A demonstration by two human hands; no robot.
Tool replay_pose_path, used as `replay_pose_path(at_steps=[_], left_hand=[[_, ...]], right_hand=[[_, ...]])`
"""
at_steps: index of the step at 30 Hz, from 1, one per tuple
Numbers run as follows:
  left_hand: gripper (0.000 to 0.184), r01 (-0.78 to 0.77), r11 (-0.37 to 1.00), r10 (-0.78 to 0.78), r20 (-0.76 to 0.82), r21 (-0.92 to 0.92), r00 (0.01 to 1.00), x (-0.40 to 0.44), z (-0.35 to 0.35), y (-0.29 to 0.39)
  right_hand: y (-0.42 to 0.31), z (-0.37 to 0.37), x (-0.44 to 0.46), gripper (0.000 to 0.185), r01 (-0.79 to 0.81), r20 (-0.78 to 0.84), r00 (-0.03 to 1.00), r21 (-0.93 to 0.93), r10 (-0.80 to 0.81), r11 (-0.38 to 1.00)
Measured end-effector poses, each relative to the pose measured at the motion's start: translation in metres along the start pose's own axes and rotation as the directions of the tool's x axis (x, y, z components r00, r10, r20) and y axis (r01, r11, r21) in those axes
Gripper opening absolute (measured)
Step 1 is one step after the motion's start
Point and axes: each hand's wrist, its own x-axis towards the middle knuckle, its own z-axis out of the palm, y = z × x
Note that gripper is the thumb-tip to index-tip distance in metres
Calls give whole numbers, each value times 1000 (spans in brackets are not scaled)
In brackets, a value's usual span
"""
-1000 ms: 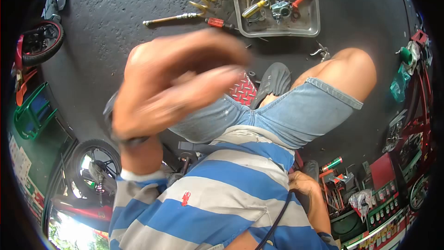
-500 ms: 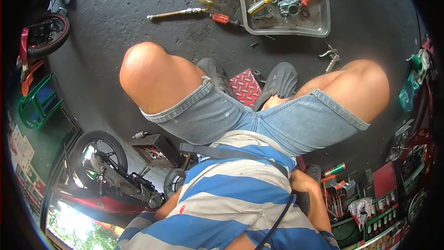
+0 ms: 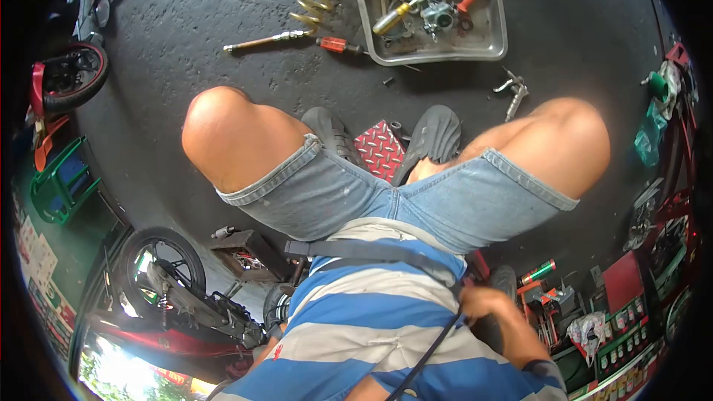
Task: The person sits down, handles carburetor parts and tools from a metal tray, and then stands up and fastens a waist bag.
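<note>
My right hand (image 3: 481, 301) is at the right side of my waist, beside the striped shirt. Its fingers look curled, close to the thin black cord (image 3: 431, 347) and the end of the black strap (image 3: 379, 252) across my waist. What they hold, if anything, is hidden. Of my left arm only a sliver of forearm shows at the left edge of the shirt; the hand itself is out of sight. Between my shoes lies a red diamond-plate piece (image 3: 379, 151).
A metal tray (image 3: 445, 58) on the floor holds a yellow-handled screwdriver (image 3: 391, 19), a carburetor (image 3: 438, 18) and a red-handled tool. Around it lie a coiled hose (image 3: 319, 6), a red-handled screwdriver (image 3: 338, 45) and an air blow gun (image 3: 513, 92). Motorcycles stand left; tools crowd the right.
The view has shifted, so the tray and floor tools sit slightly lower and further left. My right hand has moved a little forward from my hip, showing more of its fingers.
</note>
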Motion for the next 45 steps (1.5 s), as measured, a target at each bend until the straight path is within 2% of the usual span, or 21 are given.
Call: replay_pose_path(at_steps=[2,4,6,7,8,9,10,11,13,14,15,19,21,23,25,27,29,32,36,39,45], left_hand=[[32,-19,994,18,13,110,1000,-1,-14,7],[30,-82,945,81,14,318,997,-2,-42,29],[28,-169,819,280,-125,548,952,-21,-79,81],[27,-185,785,419,-287,591,861,-41,-95,121],[19,-165,884,393,-503,437,770,-67,-107,179],[23,-198,968,252,-558,156,791,-85,-117,220],[26,-362,847,525,-507,388,684,-102,-121,256],[31,-635,685,728,-362,357,583,-105,-119,282],[51,-834,421,876,78,356,475,-96,-113,331],[51,-876,278,867,289,395,406,-85,-107,350],[58,-929,241,849,402,282,342,-66,-98,358],[52,-965,77,749,624,252,223,-47,-85,396],[45,-980,59,742,648,192,172,-51,-81,407],[48,-997,-1,755,654,81,52,-46,-79,407],[38,-999,33,760,649,19,38,-43,-76,407],[34,-999,49,737,674,18,48,-39,-75,407],[29,-999,-12,785,618,-36,-31,-38,-71,407],[26,-990,-83,823,553,-116,-134,-49,-71,412],[27,-982,-124,842,510,-140,-179,-61,-83,408],[28,-991,-71,867,484,-115,-119,-59,-86,402],[30,-987,-147,897,411,-69,-162,-64,-83,405]], right_hand=[[-8,-19,-20,44,-98,-15,995,159,102,982],[-25,-34,-42,53,-203,-19,978,153,208,967],[-35,-40,-48,51,-216,-10,976,34,217,976],[-39,-41,-49,51,-225,-19,974,-13,225,974],[-38,-40,-50,47,-220,-29,975,0,220,976],[-37,-41,-51,44,-210,-44,977,9,210,978],[-36,-40,-51,41,-195,-58,979,21,196,981],[-35,-39,-55,38,-154,-99,984,-53,148,987],[-34,-40,-73,32,-77,-176,984,-204,41,976],[-32,-42,-86,29,-117,-268,961,-143,75,983],[-49,-49,-109,30,-178,-366,922,-110,127,978],[-24,-51,-95,47,-80,-398,917,-205,-8,975],[-21,-40,-67,63,-80,-318,948,-140,32,987],[5,-15,-17,57,177,-341,913,-163,-223,971],[-11,-12,-11,47,72,-359,926,-134,-116,988],[-16,-7,-11,25,100,-431,887,-171,-166,980],[-24,-6,-20,20,123,-469,860,-191,-201,974],[-19,-8,-41,20,272,-498,763,-329,-411,904],[-32,-23,-69,25,133,-457,846,-319,-275,938],[-25,-30,-58,29,202,-447,840,-269,-307,942],[-18,-30,-37,34,120,-389,896,-255,-215,960]])
